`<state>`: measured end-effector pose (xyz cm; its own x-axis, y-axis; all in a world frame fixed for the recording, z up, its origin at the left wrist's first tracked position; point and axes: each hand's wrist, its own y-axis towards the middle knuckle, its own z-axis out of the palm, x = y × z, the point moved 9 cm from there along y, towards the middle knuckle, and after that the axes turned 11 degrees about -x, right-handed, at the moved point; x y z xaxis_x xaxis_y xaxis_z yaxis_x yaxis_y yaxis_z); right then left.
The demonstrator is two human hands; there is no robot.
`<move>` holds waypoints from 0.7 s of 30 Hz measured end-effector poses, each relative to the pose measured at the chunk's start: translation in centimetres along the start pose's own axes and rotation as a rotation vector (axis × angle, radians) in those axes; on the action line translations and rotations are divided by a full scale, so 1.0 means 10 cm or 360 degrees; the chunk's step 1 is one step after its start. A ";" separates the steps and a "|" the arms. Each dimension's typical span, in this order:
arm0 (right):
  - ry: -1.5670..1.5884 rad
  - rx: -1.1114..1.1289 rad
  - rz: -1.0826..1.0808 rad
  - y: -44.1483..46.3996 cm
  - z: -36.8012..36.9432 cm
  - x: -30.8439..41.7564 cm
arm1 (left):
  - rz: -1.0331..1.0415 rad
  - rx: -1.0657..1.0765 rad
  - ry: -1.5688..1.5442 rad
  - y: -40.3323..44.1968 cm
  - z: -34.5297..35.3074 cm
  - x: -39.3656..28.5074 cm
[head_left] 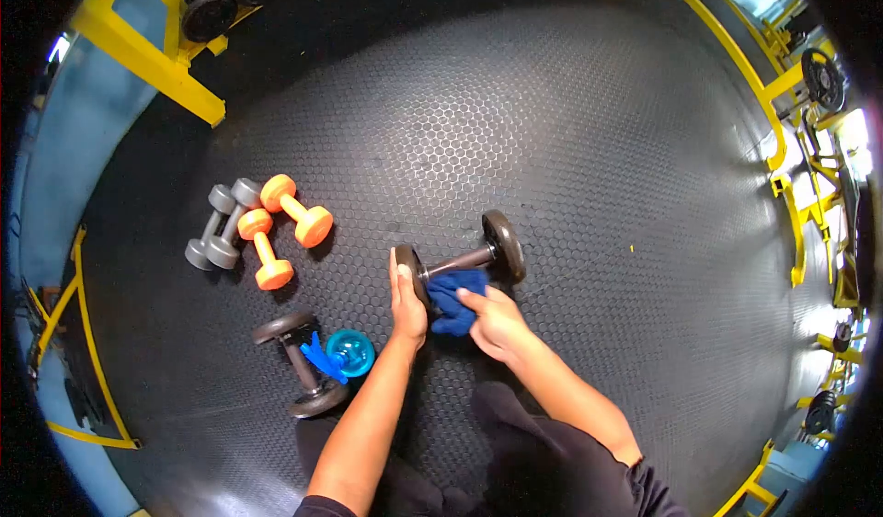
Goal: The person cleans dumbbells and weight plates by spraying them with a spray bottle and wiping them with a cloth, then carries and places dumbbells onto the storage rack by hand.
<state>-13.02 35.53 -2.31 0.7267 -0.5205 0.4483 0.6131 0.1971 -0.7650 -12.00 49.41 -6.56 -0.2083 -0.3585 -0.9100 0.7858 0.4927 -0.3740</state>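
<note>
A dark dumbbell (463, 261) with round plates lies slantwise in front of me at the centre of the head view. My left hand (407, 307) grips its left plate, fingers stretched along the outer face. In my right hand (499, 322) is a bunched dark blue cloth (451, 304), pressed against the underside of the dumbbell's handle. The thumb lies on top of the cloth, and the other fingers are partly hidden. Left of my left forearm stands a translucent blue spray bottle (352, 351) beside a second dark dumbbell (301, 366).
Two orange dumbbells (294, 210) and two grey dumbbells (221, 224) lie on the black honeycomb-patterned rubber floor (589, 149) at left. A yellow rack (152, 62) with black weights stands upper left. More yellow frames (777, 131) line the right side.
</note>
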 end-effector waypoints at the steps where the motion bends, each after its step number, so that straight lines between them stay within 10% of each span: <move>1: 0.0049 -0.0087 -0.0097 -0.13 -0.10 0.21 | 0.0000 -0.0009 -0.0035 0.01 0.02 0.01; 6: -0.0336 0.0089 -0.0974 -0.94 0.37 1.44 | 0.0124 -0.0103 -0.0087 0.03 0.05 -0.12; 10: -0.2409 0.0304 -0.2222 -0.92 1.05 1.44 | 0.0215 -0.0180 -0.0103 0.03 0.04 -0.24; 14: -0.4407 0.0631 -0.1844 0.04 0.38 0.83 | 0.0289 -0.0242 -0.0083 0.09 0.02 -0.32; 21: -0.5065 0.0538 -0.1100 0.91 0.50 0.57 | 0.0305 -0.0297 0.0135 0.03 -0.06 -0.10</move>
<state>-1.75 38.54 -4.35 -0.8635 0.3282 -0.3829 0.5026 0.6219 -0.6005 -11.92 50.39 -5.87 -0.1201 -0.1810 -0.9761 0.6964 0.6854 -0.2127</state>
